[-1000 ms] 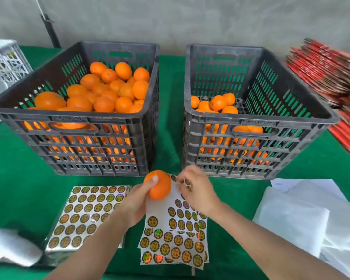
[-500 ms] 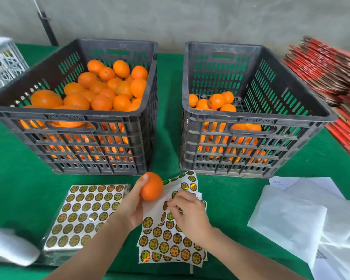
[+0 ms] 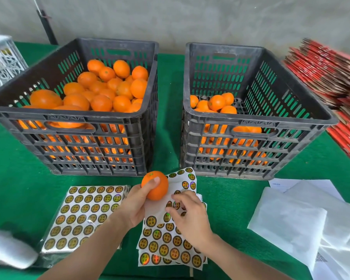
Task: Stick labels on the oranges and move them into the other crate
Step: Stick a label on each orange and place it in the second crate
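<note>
My left hand (image 3: 136,205) holds an orange (image 3: 157,185) above the near table, thumb across its top. Just to its right, my right hand (image 3: 190,216) has its fingertips curled down on a loose sheet of round gold labels (image 3: 166,243), pinching at a label there. The left dark crate (image 3: 73,120) is piled high with oranges (image 3: 101,91). In the right dark crate (image 3: 255,126) lie fewer oranges (image 3: 216,104), low at its near left side.
A wrapped stack of label sheets (image 3: 83,213) lies left of my left arm. White plastic bags and paper (image 3: 303,221) lie at the right, red flat cartons (image 3: 335,77) beyond them. A white crate (image 3: 2,57) stands far left. Green cloth (image 3: 168,118) covers the table.
My right hand drew back from the sheet's far end to its middle and now picks at a label. The far part of the sheet has curled up. The orange has hardly moved.
</note>
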Motion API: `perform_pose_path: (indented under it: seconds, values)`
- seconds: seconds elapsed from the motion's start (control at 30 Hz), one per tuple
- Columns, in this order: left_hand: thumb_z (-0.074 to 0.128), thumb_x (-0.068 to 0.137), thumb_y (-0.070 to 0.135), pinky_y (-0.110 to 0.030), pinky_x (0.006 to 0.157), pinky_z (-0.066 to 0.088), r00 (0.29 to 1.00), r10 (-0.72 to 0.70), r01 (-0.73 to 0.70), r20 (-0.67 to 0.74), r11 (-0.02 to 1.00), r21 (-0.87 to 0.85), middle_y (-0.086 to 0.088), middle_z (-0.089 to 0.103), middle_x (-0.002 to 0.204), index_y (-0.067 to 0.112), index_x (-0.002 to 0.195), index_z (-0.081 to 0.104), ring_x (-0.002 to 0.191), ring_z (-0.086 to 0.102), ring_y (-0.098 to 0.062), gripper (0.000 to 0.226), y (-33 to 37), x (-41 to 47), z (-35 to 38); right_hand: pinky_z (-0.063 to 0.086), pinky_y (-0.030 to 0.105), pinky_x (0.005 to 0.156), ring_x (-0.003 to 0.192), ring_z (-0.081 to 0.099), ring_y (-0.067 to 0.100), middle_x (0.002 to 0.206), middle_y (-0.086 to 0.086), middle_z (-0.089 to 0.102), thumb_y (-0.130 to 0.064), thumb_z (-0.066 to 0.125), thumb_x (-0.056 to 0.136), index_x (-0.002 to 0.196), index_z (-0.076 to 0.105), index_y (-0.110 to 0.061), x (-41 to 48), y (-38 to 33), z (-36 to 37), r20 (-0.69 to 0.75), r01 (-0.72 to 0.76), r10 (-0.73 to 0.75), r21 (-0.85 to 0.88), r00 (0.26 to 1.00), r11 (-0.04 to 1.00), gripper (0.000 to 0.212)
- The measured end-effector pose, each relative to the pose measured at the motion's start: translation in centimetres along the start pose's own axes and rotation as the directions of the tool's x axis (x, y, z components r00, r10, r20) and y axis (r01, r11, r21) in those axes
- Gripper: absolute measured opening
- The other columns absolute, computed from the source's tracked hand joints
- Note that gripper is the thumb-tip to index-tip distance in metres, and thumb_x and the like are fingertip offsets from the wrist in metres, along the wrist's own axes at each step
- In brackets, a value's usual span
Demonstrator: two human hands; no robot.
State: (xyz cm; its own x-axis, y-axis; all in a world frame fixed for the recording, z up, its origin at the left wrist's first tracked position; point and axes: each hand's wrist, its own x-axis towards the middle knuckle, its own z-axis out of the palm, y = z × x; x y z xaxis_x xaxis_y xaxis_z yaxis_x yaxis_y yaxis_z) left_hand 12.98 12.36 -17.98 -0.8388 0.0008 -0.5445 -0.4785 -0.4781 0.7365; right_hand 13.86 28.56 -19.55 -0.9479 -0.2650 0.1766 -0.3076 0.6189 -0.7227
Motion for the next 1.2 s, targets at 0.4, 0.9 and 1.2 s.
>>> perform_pose_path:
  seconds: [0.4, 0.9, 1.2]
  values:
    - [0.063, 0.067, 0.043, -0.034, 0.057, 0.058, 0.998, -0.048, 0.054, 0.045, 0.991, -0.121, -0.016, 0.073, 0.085, 0.010, 0.109, 0.057, 0.074, 0.072, -0.028, 0.054, 0.1, 0.2, -0.1, 0.040, 0.014, 0.060, 0.060, 0.041, -0.005, 0.065, -0.012, 0.046, -0.001, 0.074, 0.076, 0.072, 0.067, -0.002, 0.6, 0.0, -0.6, -0.031, 0.068, -0.063, 0.179, 0.998, 0.982, 0.009]
    - [0.078, 0.051, 0.052, -0.049, 0.104, 0.040, 0.994, 0.034, 0.041, -0.106, 0.776, 0.629, -0.012, 0.045, 0.137, 0.008, 0.128, 0.047, 0.123, 0.047, -0.031, 0.094, 2.3, -0.7, -0.5, 0.049, 0.034, 0.075, 0.079, 0.055, 0.017, 0.082, 0.008, 0.059, -0.002, 0.062, 0.086, 0.080, 0.060, -0.001, 0.3, 1.2, -2.2, 0.138, -0.003, -0.022, 0.178, 0.990, 0.984, 0.006]
    - [0.076, 0.066, 0.041, -0.032, 0.063, 0.054, 0.995, -0.090, 0.084, 0.035, 0.988, 0.129, -0.019, 0.060, 0.107, 0.010, 0.124, 0.049, 0.076, 0.061, -0.027, 0.071, 3.5, -1.9, 0.8, 0.027, 0.022, 0.101, 0.122, 0.036, 0.001, 0.123, -0.012, 0.042, -0.020, 0.057, 0.092, 0.076, 0.048, -0.036, 4.9, -3.4, -6.8, 0.399, 0.040, -0.107, 0.172, 0.911, 0.984, 0.024]
